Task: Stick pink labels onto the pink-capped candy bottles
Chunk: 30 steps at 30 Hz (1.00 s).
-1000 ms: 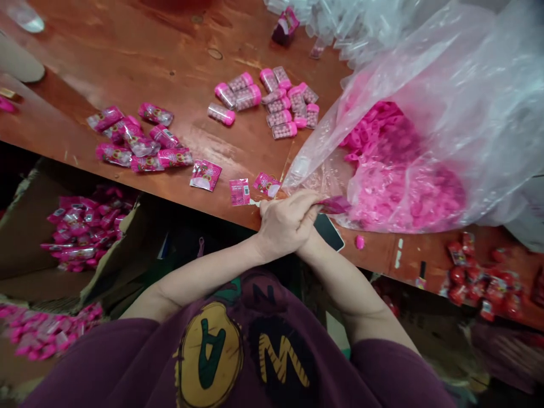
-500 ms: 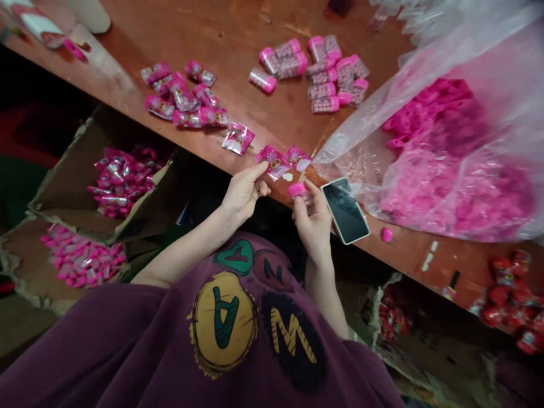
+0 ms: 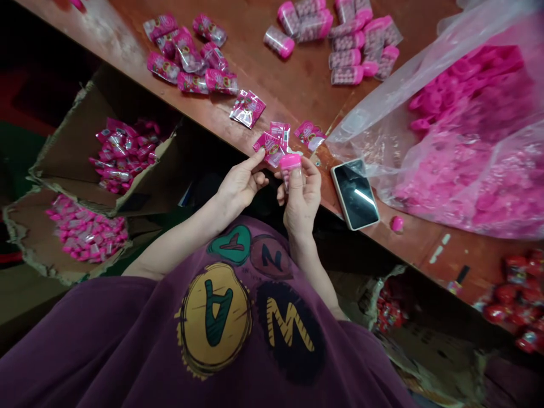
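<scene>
Between thumb and fingers, my left hand (image 3: 240, 181) pinches a printed pink wrapper (image 3: 271, 148) at the bench edge. My right hand (image 3: 302, 198) is closed round a small clear candy jar (image 3: 290, 165) with a pink lid, held upright just beside the wrapper. Another flat wrapper (image 3: 310, 135) lies behind the jar, and a short stack of wrappers (image 3: 248, 109) sits to the left. Farther left is a pile of wrapped jars (image 3: 187, 54). Bare jars (image 3: 346, 58) with pink lids lie at the back of the bench.
A phone (image 3: 356, 194) lies right of my hands, near a loose pink cap (image 3: 396, 224). A big clear bag (image 3: 459, 147) of pink pieces covers the right side. Below the bench at left stand cartons (image 3: 63, 147) of pink items. Red packs (image 3: 516, 294) lie far right.
My right hand has brought the jar left and turned it upright near the wrapper. The wrapper in my left hand now sits apart from the one behind. The camera view has shifted.
</scene>
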Tool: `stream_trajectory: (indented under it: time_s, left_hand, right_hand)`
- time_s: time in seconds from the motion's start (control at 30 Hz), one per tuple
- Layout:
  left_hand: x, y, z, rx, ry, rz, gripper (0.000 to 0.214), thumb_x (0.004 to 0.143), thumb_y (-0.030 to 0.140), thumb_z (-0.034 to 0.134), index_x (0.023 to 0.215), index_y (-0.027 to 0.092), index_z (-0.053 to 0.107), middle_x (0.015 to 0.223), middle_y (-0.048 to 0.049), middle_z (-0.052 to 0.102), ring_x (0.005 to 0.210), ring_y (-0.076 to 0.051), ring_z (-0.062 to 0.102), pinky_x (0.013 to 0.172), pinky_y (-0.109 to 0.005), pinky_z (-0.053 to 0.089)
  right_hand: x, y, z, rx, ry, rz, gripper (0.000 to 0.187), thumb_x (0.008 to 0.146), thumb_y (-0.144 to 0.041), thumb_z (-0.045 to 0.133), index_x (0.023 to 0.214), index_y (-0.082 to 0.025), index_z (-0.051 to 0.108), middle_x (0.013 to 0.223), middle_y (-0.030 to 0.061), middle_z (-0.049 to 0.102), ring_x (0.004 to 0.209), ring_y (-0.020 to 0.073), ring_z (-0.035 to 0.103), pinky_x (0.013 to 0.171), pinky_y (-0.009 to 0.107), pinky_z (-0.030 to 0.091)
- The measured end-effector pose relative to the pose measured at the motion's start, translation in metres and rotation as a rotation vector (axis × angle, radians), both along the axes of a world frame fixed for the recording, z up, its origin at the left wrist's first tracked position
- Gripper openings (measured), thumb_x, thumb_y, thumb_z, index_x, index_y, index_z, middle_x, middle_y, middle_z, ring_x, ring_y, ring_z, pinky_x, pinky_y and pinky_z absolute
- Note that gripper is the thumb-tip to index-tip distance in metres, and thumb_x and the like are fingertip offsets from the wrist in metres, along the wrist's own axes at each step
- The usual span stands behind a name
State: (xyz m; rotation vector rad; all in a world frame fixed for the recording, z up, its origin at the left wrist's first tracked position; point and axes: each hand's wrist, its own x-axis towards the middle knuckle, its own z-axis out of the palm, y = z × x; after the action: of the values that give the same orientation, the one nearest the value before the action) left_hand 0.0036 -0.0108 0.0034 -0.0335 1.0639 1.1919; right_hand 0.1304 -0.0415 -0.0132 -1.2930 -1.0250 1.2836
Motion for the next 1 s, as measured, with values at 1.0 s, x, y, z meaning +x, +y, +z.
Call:
stream_trajectory:
  time_s: [1.0]
  left_hand:
    - [0.009,-0.008,-0.007,-0.001,0.098,0.001,0.025,0.088,0.037,0.089,0.089,0.016,0.074,0.078,0.0011,0.073,0.046,-0.002,0.048,0.055,-0.02,0.048]
  right_hand:
    - [0.01,-0.017,-0.01,0.115,0.039,-0.032,0.05,0.101,-0.062,0.063,0.138,-0.032,0.047,0.104,0.0025,0.072,0.053,0.007,0.05,0.046,0.024,0.045]
